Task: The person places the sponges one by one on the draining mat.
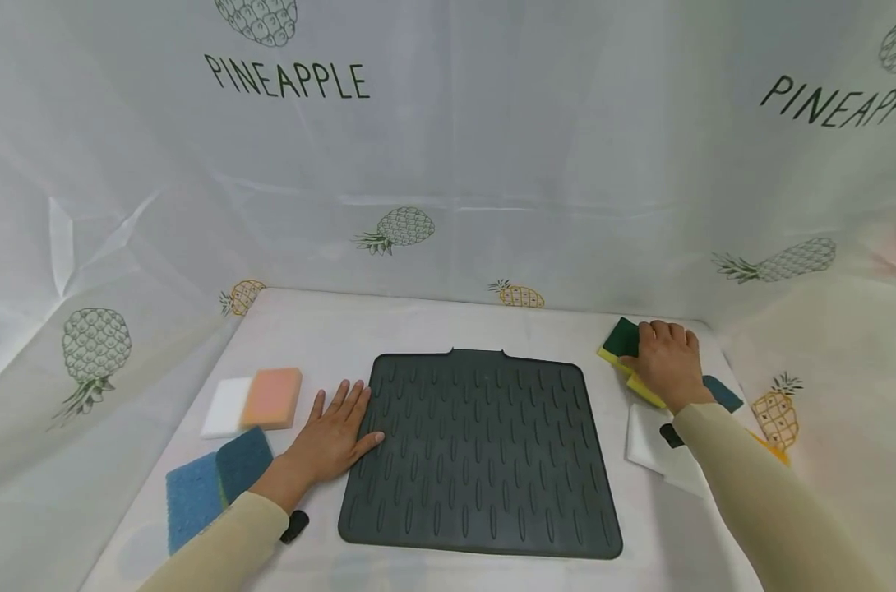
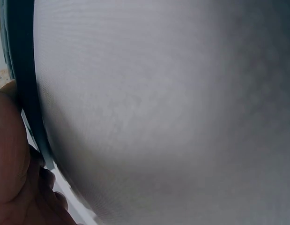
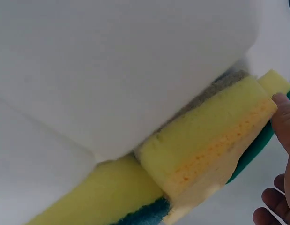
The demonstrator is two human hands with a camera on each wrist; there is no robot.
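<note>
My left hand (image 1: pixel 331 440) lies with fingers spread at the left edge of a dark grey ribbed mat (image 1: pixel 478 452); its thumb rests on the mat. In the left wrist view, the thumb (image 2: pixel 9 145) is beside a dark edge, and a blurred grey surface fills most of the picture. At the far right, my right hand (image 1: pixel 667 362) is over a group of sponges. Its thumb touches the end of a yellow sponge (image 3: pixel 205 131) in the right wrist view, while the other fingers bend loosely apart from it. A green-and-yellow scouring sponge (image 1: pixel 621 344) is beside the thumb.
Left of the mat lie a white sponge (image 1: pixel 226 407), an orange sponge (image 1: pixel 273 399), a light blue pad (image 1: pixel 191 501) and a dark blue pad (image 1: pixel 244 462). White pads (image 1: pixel 648 440) and a blue pad (image 1: pixel 723 393) lie around the right forearm. A pineapple-printed sheet (image 1: pixel 537 164) hangs behind.
</note>
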